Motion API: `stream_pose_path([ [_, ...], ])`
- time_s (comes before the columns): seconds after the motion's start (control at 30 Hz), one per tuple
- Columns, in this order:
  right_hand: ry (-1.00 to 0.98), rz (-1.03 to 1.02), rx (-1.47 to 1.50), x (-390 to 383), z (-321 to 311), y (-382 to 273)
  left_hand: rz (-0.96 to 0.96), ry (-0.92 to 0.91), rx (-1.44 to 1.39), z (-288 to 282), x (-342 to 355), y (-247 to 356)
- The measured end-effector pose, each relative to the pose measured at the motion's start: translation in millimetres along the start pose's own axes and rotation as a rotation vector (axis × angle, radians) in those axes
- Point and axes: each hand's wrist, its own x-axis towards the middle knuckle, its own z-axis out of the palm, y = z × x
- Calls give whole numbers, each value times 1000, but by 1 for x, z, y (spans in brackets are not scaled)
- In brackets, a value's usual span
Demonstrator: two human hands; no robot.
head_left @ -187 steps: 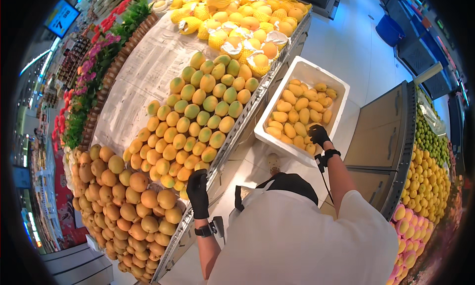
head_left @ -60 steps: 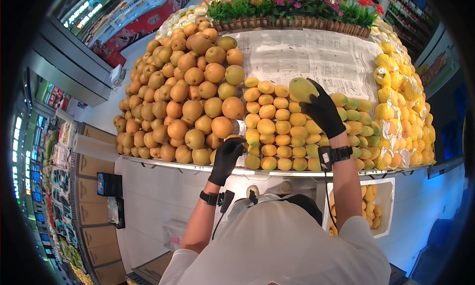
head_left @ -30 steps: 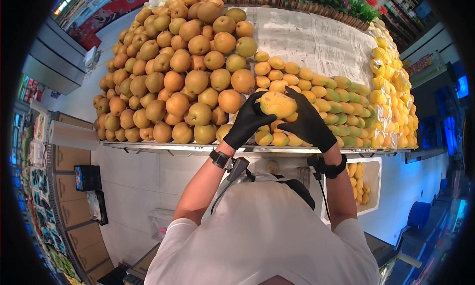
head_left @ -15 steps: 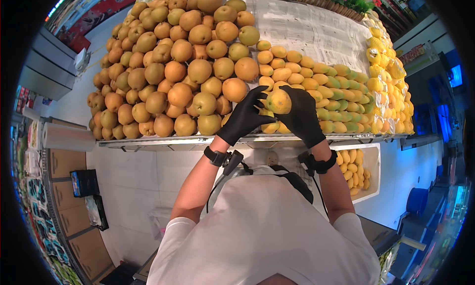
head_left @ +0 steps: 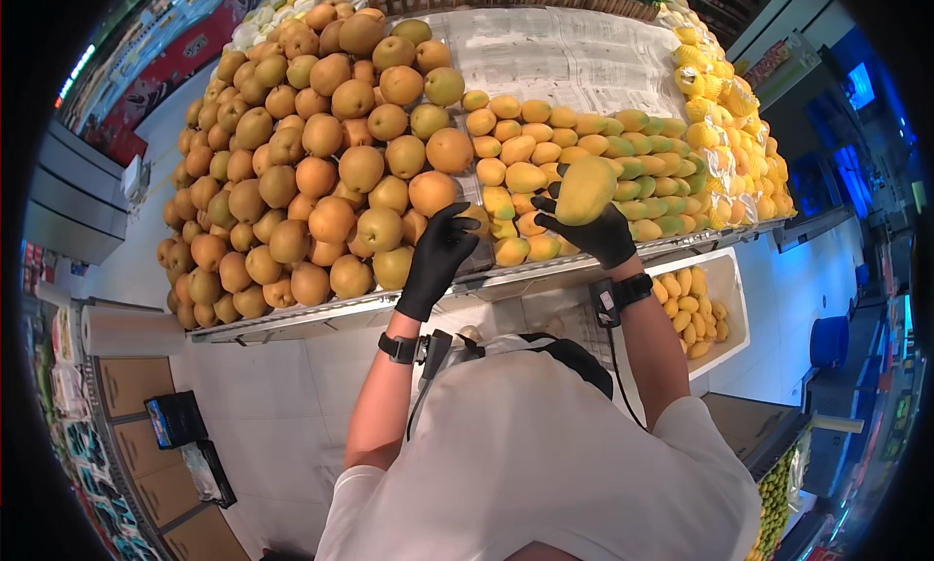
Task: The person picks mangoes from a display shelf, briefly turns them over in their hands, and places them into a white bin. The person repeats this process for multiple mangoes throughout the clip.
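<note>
My right hand (head_left: 601,235), in a black glove, holds a large yellow-green mango (head_left: 587,188) above the rows of smaller yellow mangoes (head_left: 525,178). The held mango's broad side faces up, with the palm and fingers below and behind it. My left hand (head_left: 435,259), also black-gloved, hovers at the front edge of the stand by the heap of round brown pears (head_left: 331,220). Its fingers are loosely curled and apart, with nothing visible in them. One brownish fruit (head_left: 475,218) shows just beyond those fingertips; whether they touch it I cannot tell.
Newspaper (head_left: 564,60) covers the stand behind the mangoes. Netted yellow fruits (head_left: 715,104) are stacked at the right. A white bin of yellow mangoes (head_left: 693,313) stands below the stand's metal front rail (head_left: 545,271). Further right is a blue bucket (head_left: 829,341).
My right hand has turned and moved slightly right with the mango, lifting it toward the camera. The left hand has drawn away to the left, toward the pears. The whole view has shifted.
</note>
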Motion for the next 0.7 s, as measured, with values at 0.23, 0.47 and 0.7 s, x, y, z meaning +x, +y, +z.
stream_pose_path([
  [0.23, 70, 385, 305, -20, -15, -4, -128, -87, 118, 11, -10, -20],
  [0.47, 119, 613, 358, -87, -33, 25, -164, -208, -43, 42, -1, -27],
  [0.7, 481, 876, 1712, -224, -36, 59, -247, -326, -11, 83, 18, -31],
])
